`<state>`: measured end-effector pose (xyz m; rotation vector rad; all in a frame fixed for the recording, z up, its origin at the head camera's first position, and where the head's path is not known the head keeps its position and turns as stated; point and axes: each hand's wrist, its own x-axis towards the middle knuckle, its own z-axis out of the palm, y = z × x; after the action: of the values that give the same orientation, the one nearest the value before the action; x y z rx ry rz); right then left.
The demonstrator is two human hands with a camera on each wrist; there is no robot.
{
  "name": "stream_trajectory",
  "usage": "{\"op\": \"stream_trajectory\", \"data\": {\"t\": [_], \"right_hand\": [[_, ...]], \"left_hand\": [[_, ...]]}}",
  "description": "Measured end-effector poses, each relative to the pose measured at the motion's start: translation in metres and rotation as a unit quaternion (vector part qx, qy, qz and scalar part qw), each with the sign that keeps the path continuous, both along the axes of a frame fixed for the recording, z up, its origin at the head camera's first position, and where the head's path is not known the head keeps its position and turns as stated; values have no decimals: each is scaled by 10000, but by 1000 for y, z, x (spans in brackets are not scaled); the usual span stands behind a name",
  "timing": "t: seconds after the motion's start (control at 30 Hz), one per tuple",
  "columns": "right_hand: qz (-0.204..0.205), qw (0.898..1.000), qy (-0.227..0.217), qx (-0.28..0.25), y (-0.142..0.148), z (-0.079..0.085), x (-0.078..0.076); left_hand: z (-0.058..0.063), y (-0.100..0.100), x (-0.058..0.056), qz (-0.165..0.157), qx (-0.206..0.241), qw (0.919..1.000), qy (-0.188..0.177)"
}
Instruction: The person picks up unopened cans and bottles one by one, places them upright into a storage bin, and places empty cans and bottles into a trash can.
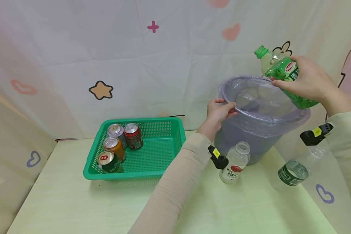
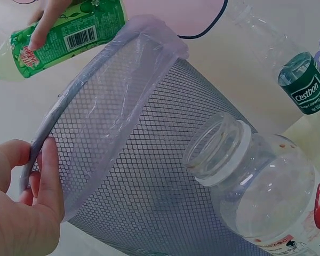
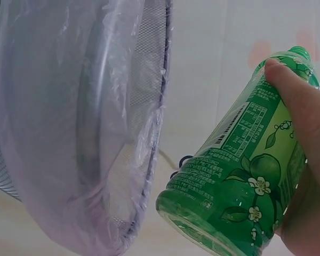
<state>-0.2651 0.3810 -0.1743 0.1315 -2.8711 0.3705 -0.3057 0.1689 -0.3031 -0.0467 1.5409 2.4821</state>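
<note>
So, closest stuff first: on the pale surface (image 1: 105,208) there's a clear bottle with a green label (image 1: 293,172) off to the right, and a wide-mouth jar (image 1: 235,165) with red fruit on its label, standing just in front of the bin (image 1: 242,136). Over on the left sits a green plastic basket (image 1: 120,176) with four cans (image 1: 114,147) bunched at its left end. The left hand (image 1: 217,113) has its fingers pinching the bin's rim, thumb on one side and fingers on the other. The bin's got a see-through purplish liner (image 1: 266,125) folded over the edge. The right hand (image 1: 313,79) has its fingers wrapped round a green drink bottle (image 1: 283,70), tilted and held above the bin's opening. Behind it all hangs a white cloth (image 1: 163,65) with hearts and a star.
</note>
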Motion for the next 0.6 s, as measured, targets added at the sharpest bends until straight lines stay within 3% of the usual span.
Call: {"op": "stream_trajectory", "data": {"t": [0.3,0.6], "right_hand": [[59,9996,-287,-51,-6,-2,-4],[134,9995,-293,18,-12,-6,-9]], "left_hand": [[1,0,0,-3,39,10000,5],[3,-2,0,0,30,10000,-17]]}}
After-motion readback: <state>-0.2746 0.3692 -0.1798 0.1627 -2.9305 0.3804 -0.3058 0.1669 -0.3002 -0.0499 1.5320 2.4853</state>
